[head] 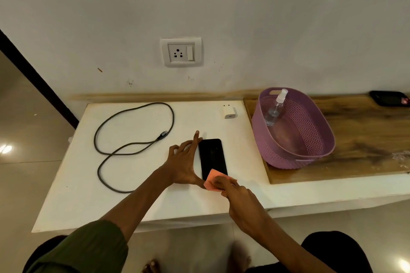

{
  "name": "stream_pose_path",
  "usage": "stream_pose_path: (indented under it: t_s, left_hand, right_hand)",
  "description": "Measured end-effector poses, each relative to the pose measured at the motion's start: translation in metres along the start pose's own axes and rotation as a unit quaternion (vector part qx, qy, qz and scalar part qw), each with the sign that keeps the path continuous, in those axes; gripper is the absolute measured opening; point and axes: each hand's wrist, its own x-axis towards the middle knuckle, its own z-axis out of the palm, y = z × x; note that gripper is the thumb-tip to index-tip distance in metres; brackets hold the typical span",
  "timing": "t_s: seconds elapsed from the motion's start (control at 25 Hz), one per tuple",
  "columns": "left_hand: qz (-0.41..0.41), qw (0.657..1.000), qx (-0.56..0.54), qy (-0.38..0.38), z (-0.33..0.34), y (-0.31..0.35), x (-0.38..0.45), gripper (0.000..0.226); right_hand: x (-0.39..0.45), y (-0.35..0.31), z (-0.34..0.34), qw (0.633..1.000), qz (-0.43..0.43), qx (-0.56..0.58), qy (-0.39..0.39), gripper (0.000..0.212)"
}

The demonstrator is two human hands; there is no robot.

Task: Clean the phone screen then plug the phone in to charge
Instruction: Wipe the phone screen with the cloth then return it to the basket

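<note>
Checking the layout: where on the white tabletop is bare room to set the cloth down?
Free: the white tabletop near the front edge, and between charger brick and phone. Crowded: the cable loops at left, and around both hands.

Left hand flat with fingers spread; right hand pinched closed, both arms extended.

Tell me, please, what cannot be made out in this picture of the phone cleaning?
- Head view: the phone's near end, hidden under the cloth and right hand.
- The cable's second end, hidden by the left arm.
- The wall switch position, too small.
- The dark object at the right edge, cut off.
</note>
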Motion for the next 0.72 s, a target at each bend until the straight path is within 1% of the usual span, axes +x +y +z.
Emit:
stream_pose_path:
  t_s: [0.04,0.08,0.12,0.16,0.2,0.24,0.28,0.36,0.4,0.44,0.52,0.6,0.64,0.68,0.72]
  left_hand:
    - [0.000,1.000,-0.002,-0.002,0.000,0.001,0.000,0.162]
    - [-0.004,1.000,-0.007,-0.003,-0.001,0.002,0.000,0.162]
    - [-0.008,1.000,-0.012,-0.006,-0.002,0.002,0.000,0.163]
    - [-0.013,1.000,-0.016,-0.009,-0.003,0.003,0.001,0.163]
    - [-0.017,1.000,-0.017,-0.012,-0.003,0.004,0.001,0.163]
    - [-0.018,1.000,-0.016,-0.013,-0.003,0.004,0.001,0.163]
    - [-0.019,1.000,-0.016,-0.014,-0.003,0.004,0.001,0.163]
    - [-0.020,1.000,-0.018,-0.015,-0.002,0.004,0.002,0.163]
    - [-0.020,1.000,-0.018,-0.016,-0.002,0.004,0.002,0.163]
    - [-0.019,1.000,-0.016,-0.019,-0.003,0.004,0.002,0.164]
    - [-0.018,1.000,-0.013,-0.021,-0.002,0.004,0.003,0.164]
    - [-0.019,0.999,-0.013,-0.022,-0.003,0.004,0.004,0.164]
    - [-0.021,0.999,-0.013,-0.022,-0.003,0.003,0.004,0.164]
    - [-0.022,0.999,-0.014,-0.023,-0.002,0.003,0.005,0.165]
    - [-0.024,0.999,-0.016,-0.023,-0.002,0.003,0.005,0.165]
  right_hand:
    - [-0.004,0.003,0.000,1.000,0.012,0.009,-0.010,0.051]
    - [-0.008,0.006,-0.002,1.000,0.021,-0.007,-0.021,0.054]
    - [-0.010,0.008,-0.003,0.998,0.029,-0.045,-0.023,0.060]
    - [-0.012,0.011,-0.004,0.997,0.030,-0.076,-0.010,0.065]
    - [-0.012,0.015,-0.005,0.996,0.027,-0.079,0.015,0.066]
    - [-0.010,0.018,-0.005,0.997,0.024,-0.064,0.028,0.064]
    - [-0.006,0.020,-0.003,0.998,0.030,-0.055,0.024,0.061]
    - [0.002,0.020,0.001,0.996,0.074,-0.050,-0.005,0.055]
    - [0.008,0.021,0.003,0.995,0.086,-0.054,0.000,0.054]
    - [0.015,0.021,0.003,0.994,0.071,-0.075,0.023,0.054]
    - [0.028,0.025,0.001,0.995,0.032,-0.076,0.055,0.052]
    - [0.041,0.025,-0.007,0.992,-0.002,-0.104,0.078,0.041]
    - [0.049,0.024,-0.010,0.990,-0.010,-0.108,0.092,0.040]
    - [0.058,0.024,-0.013,0.988,-0.010,-0.110,0.105,0.047]
    - [0.066,0.023,-0.016,0.988,-0.037,-0.110,0.106,0.057]
